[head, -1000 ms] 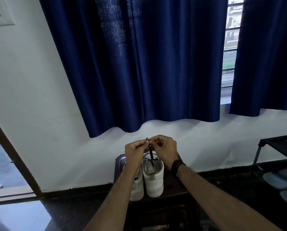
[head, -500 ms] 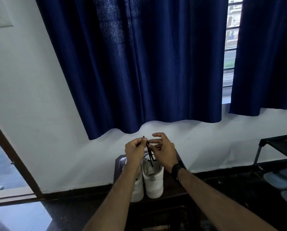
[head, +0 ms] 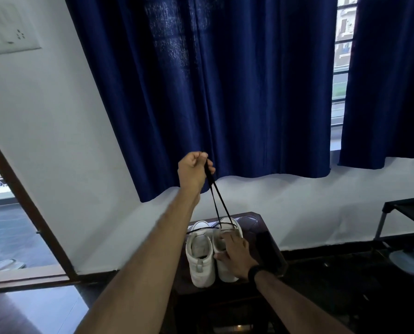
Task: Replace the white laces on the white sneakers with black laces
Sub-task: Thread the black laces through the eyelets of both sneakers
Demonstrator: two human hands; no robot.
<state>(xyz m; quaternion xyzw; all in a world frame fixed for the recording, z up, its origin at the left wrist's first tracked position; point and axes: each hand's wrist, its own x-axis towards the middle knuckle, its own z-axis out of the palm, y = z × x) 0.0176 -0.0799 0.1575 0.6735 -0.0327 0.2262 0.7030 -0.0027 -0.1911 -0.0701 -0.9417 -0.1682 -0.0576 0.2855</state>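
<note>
Two white sneakers stand side by side on a small dark table [head: 266, 239], heels toward me: the left sneaker [head: 200, 259] and the right sneaker [head: 227, 229]. A black lace [head: 219, 201] runs as two taut strands from the right sneaker's front up to my left hand [head: 194, 172], which grips both ends high above the shoes. My right hand [head: 234, 255] rests on the right sneaker, fingers curled over its collar and side. Another black lace strand lies across the left sneaker's opening.
A dark blue curtain [head: 213, 92] hangs on the white wall behind the table. A dark phone-like slab [head: 269, 249] lies on the table at the right. A black shoe rack [head: 408, 213] with footwear stands at the far right. An open doorway is at left.
My left hand has risen, pulling both lace ends taut. My right hand let go of the lace and dropped onto the right sneaker.
</note>
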